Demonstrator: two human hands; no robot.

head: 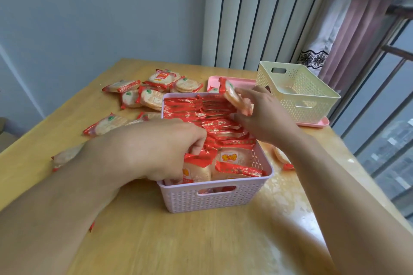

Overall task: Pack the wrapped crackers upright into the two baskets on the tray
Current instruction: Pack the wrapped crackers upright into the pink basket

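**Pink basket nearly full, cream basket waiting**

Crackers stand on edge in tight rows across the far and middle parts of the pink basket (214, 196), which sits on the wooden table (201, 241) in front of the person, off the pink tray (321, 123). The cream basket (297, 91) stands on that tray, far right, and looks empty from this angle.

The right hand (266, 116) pinches 1 wrapped cracker (234, 96) over the far right corner of the pink basket. The packet is tilted, its red crimped end up and away, its flat face turned roughly toward the rows below. The left hand (156, 149) is curled down into the near left part of the basket, fingers gripping the red edge of a packet (201, 158) there; near-side packets lean or lie flatter than the rest.

The coming move seems to turn on how the held cracker lines up with the rows. Their red edges run left to right, so the packet would need to drop with its face parallel to them, into a gap just below the right hand. That hand is plainly nearer; the left is well placed to press the near rows back and make room.

Loose crackers (152, 94) lie flat on the table beyond and to the left of the basket, nearer the left hand, with 1 more (281, 156) just right of it.
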